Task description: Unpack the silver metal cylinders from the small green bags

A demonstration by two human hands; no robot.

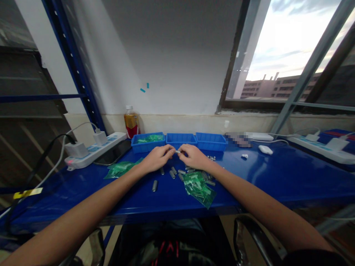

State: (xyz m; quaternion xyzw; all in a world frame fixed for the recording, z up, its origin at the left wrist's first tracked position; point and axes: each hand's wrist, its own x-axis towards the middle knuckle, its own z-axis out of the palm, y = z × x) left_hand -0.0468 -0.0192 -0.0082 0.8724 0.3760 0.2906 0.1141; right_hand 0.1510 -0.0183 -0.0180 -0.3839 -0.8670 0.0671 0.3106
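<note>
My left hand [158,158] and my right hand [192,156] meet over the blue table, fingertips pinched on the two ends of a small silver metal cylinder [177,151]. Below them lie several similar metal cylinders [172,174], and one stands apart as a lone cylinder [154,186] nearer the front edge. A green plastic bag [198,188] with small parts inside rests under my right forearm. Another green bag [121,169] lies left of my left wrist. Tiny silver pieces [212,158] sit just right of my right hand.
Three blue bins line the wall: the left bin [135,147] holds green bags, beside a middle bin [181,136] and a right bin [212,145]. A drink bottle [131,123], a phone [113,153] and a power strip [83,159] are left. White earphone case [265,149] lies right.
</note>
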